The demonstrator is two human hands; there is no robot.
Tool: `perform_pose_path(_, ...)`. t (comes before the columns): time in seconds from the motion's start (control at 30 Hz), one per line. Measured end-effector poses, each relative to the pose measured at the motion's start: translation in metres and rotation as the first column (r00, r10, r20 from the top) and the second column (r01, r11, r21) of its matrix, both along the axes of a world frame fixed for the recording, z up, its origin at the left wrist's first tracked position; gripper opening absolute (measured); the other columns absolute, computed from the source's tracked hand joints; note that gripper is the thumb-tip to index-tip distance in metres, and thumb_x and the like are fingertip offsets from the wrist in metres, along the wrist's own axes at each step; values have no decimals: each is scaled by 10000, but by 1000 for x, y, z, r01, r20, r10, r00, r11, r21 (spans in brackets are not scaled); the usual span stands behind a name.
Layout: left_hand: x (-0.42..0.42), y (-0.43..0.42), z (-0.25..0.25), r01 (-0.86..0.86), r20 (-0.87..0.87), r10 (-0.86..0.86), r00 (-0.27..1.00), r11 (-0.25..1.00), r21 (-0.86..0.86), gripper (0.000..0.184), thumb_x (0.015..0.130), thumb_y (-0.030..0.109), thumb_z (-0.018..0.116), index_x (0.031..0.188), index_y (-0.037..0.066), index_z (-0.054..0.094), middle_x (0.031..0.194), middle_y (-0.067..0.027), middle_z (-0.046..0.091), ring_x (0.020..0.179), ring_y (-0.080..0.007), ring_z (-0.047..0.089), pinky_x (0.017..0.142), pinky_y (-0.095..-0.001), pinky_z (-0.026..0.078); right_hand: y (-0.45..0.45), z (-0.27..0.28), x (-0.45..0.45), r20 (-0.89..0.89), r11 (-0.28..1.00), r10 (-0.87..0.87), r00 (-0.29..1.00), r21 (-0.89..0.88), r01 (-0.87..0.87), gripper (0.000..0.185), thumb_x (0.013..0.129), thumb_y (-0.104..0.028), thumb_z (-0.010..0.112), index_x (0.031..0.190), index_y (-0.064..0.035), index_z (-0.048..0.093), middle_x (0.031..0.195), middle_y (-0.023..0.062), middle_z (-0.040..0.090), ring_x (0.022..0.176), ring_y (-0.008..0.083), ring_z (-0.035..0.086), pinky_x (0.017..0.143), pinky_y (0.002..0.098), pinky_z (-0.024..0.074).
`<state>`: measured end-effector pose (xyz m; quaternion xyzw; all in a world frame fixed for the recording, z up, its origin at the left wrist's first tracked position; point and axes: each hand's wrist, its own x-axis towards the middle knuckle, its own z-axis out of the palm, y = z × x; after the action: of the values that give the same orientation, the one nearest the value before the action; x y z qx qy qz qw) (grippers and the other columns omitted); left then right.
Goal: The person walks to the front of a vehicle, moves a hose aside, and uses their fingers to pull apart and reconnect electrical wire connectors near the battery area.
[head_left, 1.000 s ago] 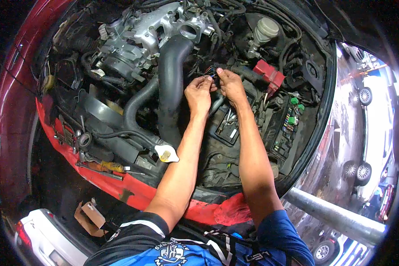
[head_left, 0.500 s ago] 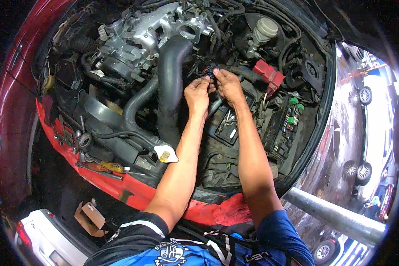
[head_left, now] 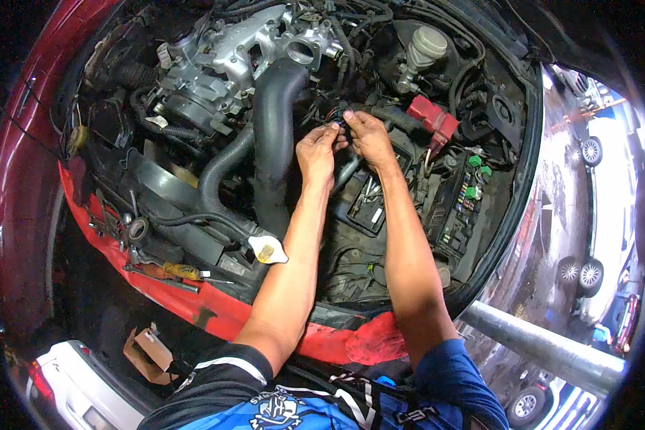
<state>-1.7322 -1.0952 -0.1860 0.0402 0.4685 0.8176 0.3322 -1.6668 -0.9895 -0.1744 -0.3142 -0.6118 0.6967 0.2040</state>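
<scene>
One left hand (head_left: 315,153) and one right hand (head_left: 373,143) pinch a bundle of thin wires (head_left: 333,114) near a black hose (head_left: 274,129); their grip hides the held part. Both hands have barely moved since a second ago.

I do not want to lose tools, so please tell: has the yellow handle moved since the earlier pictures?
No. Judged against the red panel, the yellow handle lies in the same place.
</scene>
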Motion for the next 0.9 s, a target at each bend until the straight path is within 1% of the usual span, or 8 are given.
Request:
perform_pose_path(0.1,0,1,1,-27,8,27,1000,1000,9,163,913,94,674,963,-60,660,815,-86,671,687,-139,636,635,-264,546,1,1,1,-9,1000,12,1000,-23,-12,403,959,-404,618,722,-98,508,573,-63,397,449,48,333,398,256,254)
perform_pose_path(0.23,2,1,5,-67,-10,67,998,998,-2,169,917,104,663,974,-55,659,826,-87,671,686,-140,636,635,-268,547,-2,0,-1,-6,1000,-23,1000,19,23,403,966,-405,606,724,-100,502,590,-62,407,462,47,345,407,253,266)
perform_pose_path(0.33,2,2,6,-74,2,75,997,997,-30,178,917,117,664,973,-52,657,828,-89,670,685,-142,637,629,-271,548,-1,0,-1,21,1000,-17,1000,0,17,399,970,-401,602,728,-98,507,603,-60,418,476,48,349,415,252,271)
perform_pose_path(0.5,3,2,5,-69,46,71,996,997,-34,197,923,148,669,940,-47,648,817,-91,666,681,-141,636,606,-264,551,-1,-4,-3,-7,1000,-3,1000,-3,3,403,968,-399,605,723,-93,513,603,-59,421,486,51,342,417,252,273)
perform_pose_path(0.6,3,1,5,-34,71,37,997,998,-44,221,904,181,677,950,-33,649,833,-98,666,694,-176,644,617,-286,567,0,-6,-3,10,1000,6,1000,-5,-6,411,966,-401,608,715,-91,511,604,-57,423,494,52,346,418,255,276)
perform_pose_path(0.7,5,1,8,-41,87,43,995,999,-29,213,935,174,656,927,-38,642,818,-82,658,676,-143,634,610,-271,560,-1,-3,-2,37,1000,4,999,-1,-4,416,964,-409,608,719,-84,521,607,-54,429,502,54,357,420,259,282)
perform_pose_path(0.83,7,0,12,-87,91,90,992,995,-39,201,933,156,649,966,-42,646,866,-81,657,684,-144,634,604,-267,559,0,-3,-3,50,999,-7,999,41,5,419,961,-424,607,742,-73,548,610,-50,439,503,58,370,422,260,292)
perform_pose_path(0.9,7,0,13,-93,95,96,991,995,-38,197,930,142,645,991,-46,649,899,-84,661,689,-142,633,600,-263,555,0,-3,-1,45,1000,-12,999,19,12,421,960,-431,606,751,-69,558,610,-48,443,500,61,375,423,259,294)
